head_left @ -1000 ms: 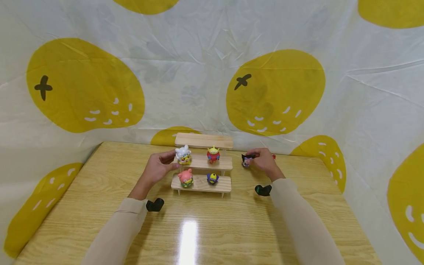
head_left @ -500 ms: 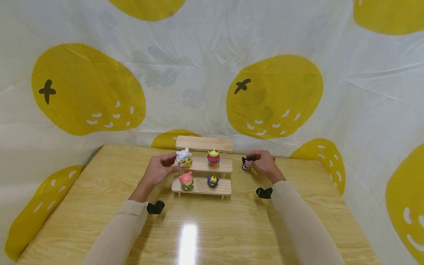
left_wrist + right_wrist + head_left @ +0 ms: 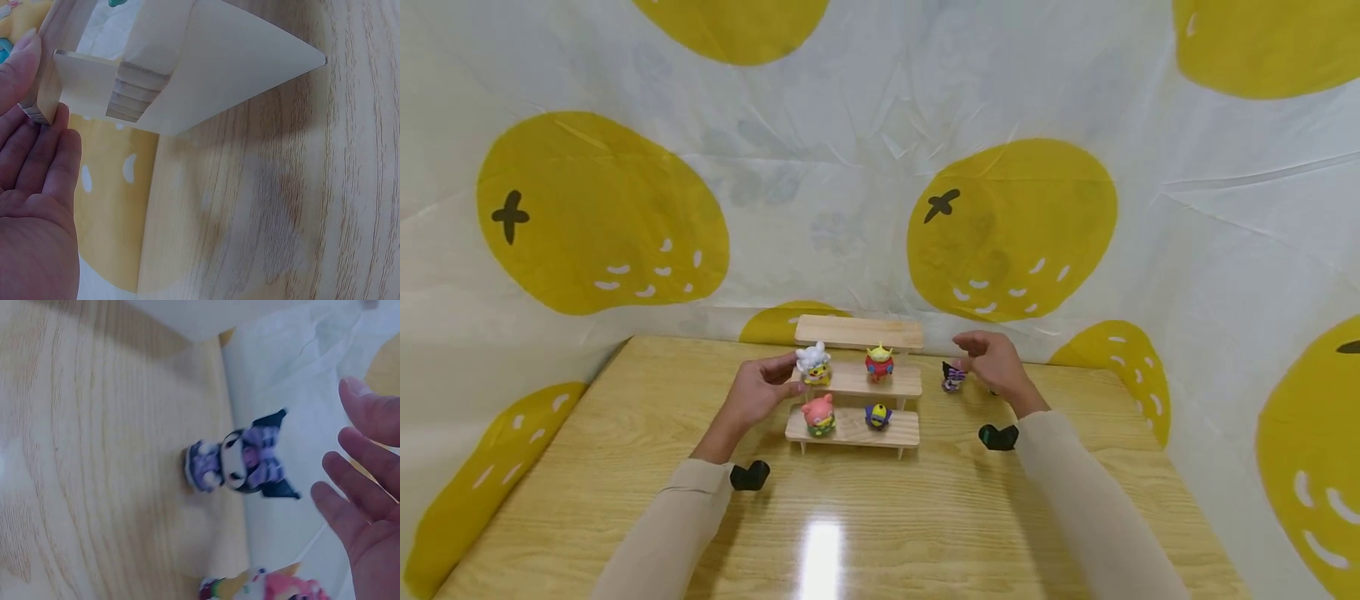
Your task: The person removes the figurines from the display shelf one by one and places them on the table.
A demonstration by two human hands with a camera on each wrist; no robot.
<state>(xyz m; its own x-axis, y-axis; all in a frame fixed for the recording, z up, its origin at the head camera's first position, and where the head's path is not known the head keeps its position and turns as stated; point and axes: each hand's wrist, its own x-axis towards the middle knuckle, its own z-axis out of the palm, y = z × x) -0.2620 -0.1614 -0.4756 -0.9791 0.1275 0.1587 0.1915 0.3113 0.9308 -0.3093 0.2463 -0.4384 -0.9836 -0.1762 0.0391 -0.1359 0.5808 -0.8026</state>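
Observation:
My left hand (image 3: 756,393) grips the left end of the wooden tiered display stand (image 3: 892,380), thumb above the middle board and fingers beneath it, as the left wrist view shows. Close to that thumb stands a white-haired yellow figurine (image 3: 814,364). To the right of the stand, a figurine with black pointed ears and a purple bow (image 3: 250,456) stands upright on the table. My right hand (image 3: 372,494) is beside its head, fingers spread and apart from it in the right wrist view. A pink-topped figurine (image 3: 290,585) is partly cut off there.
On the middle board stands a red figurine with a yellow crown (image 3: 879,364). The lowest board bears a pink figurine (image 3: 818,415) and a small yellow-and-purple figurine (image 3: 877,417). A fruit-patterned cloth (image 3: 842,192) hangs behind the wooden table (image 3: 925,517).
My right hand has released the black-eared figurine and lifted slightly away, its fingers spreading. The left hand keeps its grip on the stand. The head view has shifted a little.

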